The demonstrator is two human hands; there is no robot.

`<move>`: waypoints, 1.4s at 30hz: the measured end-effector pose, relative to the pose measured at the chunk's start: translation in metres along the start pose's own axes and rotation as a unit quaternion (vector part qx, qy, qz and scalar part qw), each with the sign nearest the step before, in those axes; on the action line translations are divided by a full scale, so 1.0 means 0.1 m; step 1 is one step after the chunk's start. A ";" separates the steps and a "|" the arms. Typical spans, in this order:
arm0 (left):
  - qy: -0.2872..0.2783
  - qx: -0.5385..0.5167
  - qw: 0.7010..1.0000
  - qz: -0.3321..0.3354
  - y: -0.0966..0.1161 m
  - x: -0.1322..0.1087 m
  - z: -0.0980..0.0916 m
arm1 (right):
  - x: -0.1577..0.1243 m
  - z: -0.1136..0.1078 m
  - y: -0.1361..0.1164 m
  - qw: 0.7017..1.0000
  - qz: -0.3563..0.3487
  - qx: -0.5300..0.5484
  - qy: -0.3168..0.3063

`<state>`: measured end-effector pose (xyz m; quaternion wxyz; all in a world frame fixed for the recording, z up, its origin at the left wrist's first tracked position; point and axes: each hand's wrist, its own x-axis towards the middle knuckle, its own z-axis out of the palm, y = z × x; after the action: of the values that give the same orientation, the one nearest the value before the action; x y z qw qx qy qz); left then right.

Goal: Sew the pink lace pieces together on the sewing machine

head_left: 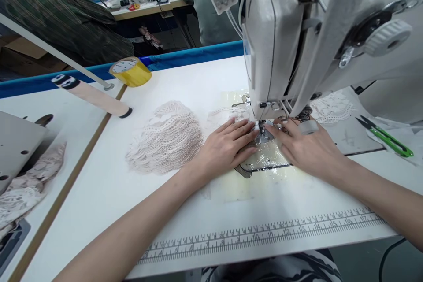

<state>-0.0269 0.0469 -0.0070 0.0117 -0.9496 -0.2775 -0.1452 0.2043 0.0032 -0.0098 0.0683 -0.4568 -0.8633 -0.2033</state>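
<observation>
My left hand (228, 143) lies flat, fingers stretched, on a pale pink lace piece (220, 116) just left of the presser foot (262, 128). On the other side of the foot, my right hand (302, 143) has bent fingers drawn together close to the needle area. Whatever those fingertips pinch is hidden. A white band (309, 127) wraps one right finger. Above both hands stands the white sewing machine head (276, 48). Left of my left hand rests a heap of lace pieces (168, 141). More lace (332, 106) lies behind my right hand.
Green thread snips (386, 136) lie at the right. A roll of yellow tape (132, 72) sits near the blue back edge (198, 54). A pale pink tube (94, 97) slants above the table's left. A printed ruler (254, 235) runs along the front. Two people are beyond.
</observation>
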 end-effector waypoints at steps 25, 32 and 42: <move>-0.030 -0.004 0.999 -0.029 0.01 0.02 -0.02 | 0.00 -0.03 0.03 1.000 0.000 -0.015 0.004; -0.010 -0.022 0.998 -0.059 0.01 0.00 0.05 | -0.01 -0.07 0.07 0.999 0.005 0.014 0.032; -0.097 -0.326 0.912 -0.229 0.19 -0.06 -0.75 | -0.06 -0.25 0.04 0.842 0.080 0.529 -0.069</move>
<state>-0.0418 0.0196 0.0641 -0.3591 -0.8202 -0.4247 -0.1335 0.2089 -0.0094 0.0118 0.2554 -0.4320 -0.8026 0.3225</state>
